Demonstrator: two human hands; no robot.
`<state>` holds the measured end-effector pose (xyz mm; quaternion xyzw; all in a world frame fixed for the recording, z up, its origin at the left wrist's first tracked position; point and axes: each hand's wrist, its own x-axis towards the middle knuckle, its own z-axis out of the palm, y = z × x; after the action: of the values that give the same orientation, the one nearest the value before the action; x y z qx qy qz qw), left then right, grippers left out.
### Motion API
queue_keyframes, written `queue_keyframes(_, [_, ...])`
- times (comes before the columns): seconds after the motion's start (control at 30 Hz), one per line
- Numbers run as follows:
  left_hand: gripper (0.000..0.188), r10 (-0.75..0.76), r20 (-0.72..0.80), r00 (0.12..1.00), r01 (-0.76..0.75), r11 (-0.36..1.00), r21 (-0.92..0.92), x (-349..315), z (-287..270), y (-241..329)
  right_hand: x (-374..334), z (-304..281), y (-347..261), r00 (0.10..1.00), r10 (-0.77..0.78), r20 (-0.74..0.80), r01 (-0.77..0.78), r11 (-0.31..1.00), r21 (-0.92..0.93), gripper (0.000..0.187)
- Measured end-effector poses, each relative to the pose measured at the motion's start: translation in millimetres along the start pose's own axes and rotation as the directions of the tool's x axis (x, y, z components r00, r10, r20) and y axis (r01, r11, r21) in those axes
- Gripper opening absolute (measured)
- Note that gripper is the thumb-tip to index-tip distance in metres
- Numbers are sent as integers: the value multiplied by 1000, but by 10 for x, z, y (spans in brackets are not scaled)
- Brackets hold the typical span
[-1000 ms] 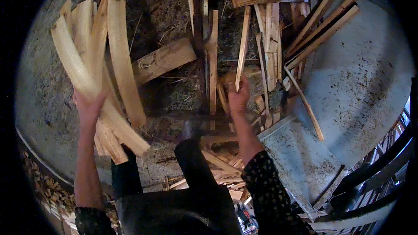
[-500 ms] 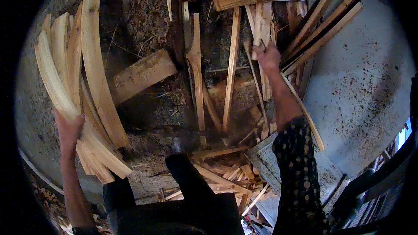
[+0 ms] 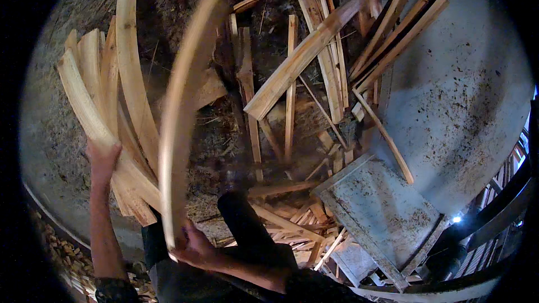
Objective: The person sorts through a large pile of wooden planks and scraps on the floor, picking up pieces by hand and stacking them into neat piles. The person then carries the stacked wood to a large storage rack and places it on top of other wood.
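My left hand [image 3: 104,160] is closed round a pale wooden plank [image 3: 83,98] on the left, and several more planks [image 3: 136,73] stand or lean in a bunch beside and behind it. My right hand [image 3: 196,248] grips the lower end of another wooden plank [image 3: 181,118]. That plank rises upright in front of my knees, slightly smeared by motion, its top leaning a little to the right. Its lower part stands close to the right side of the bunch.
A loose plank [image 3: 303,59] lies slantwise across thin strips on the dark floor. More strips [image 3: 393,33] fan out against a pale sheet [image 3: 449,106] on the right. Nearer are a grey, dirt-specked board [image 3: 382,207] and a heap of wood offcuts [image 3: 297,221].
My right hand has come from the wood pile at the far right to near my lap, now holding a plank upright. A plank at the pile has swung to a slant. My left hand keeps its grip.
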<state>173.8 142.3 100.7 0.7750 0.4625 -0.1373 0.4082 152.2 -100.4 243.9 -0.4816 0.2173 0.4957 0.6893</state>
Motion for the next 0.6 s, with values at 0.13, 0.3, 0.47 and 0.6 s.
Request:
queue_keyframes(0.13, [76,-222,106,969,241,778,-581,-109,-36,483,556,-23,54,996,-16,88,71,743,-665,71])
queue_keyframes(0.3, [90,-60,-107,992,37,977,-209,-103,111,251,1123,-546,-912,989,-145,26,117,665,-737,36])
queue_keyframes(0.47, [103,63,-58,996,-68,993,-98,6,90,149,1732,-1972,-1881,623,-628,-465,153,682,-716,21])
queue_keyframes(0.6, [107,-5,-74,997,13,994,105,9,134,268,1925,-2049,-2003,743,-336,-579,200,937,-287,32])
